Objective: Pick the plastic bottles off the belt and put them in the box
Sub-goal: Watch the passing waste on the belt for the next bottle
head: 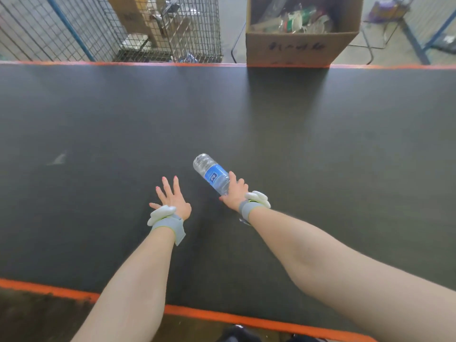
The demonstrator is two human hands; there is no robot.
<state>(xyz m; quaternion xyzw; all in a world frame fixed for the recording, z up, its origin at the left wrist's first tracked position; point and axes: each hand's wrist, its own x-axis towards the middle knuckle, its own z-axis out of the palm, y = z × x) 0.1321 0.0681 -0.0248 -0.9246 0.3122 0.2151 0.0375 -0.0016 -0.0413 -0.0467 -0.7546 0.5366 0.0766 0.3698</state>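
Our left hand sits left of centre in the lower middle of the frame, fingers spread and straight above the belt, holding nothing; we judge it is kept free as a counterweight, or ready for whatever bottle comes along next. Each wrist carries a grey strap with a white pod; the left one lies just below that hand.

A little to the right, our right hand is curled round the neck end of the plastic bottle. The bottle is clear with a blue label, its base pointing toward the upper left of the frame. We cannot tell whether it is lifted off the belt or lying on it. Gripping at the narrow end, we judge, gives a firm hold and lets the body swing forward for a toss or a reach.

At the upper right of the frame, beyond the belt's far orange edge, stands the cardboard box, open-topped and already holding other plastic containers. It is well apart from the hand, across the full width of the belt.
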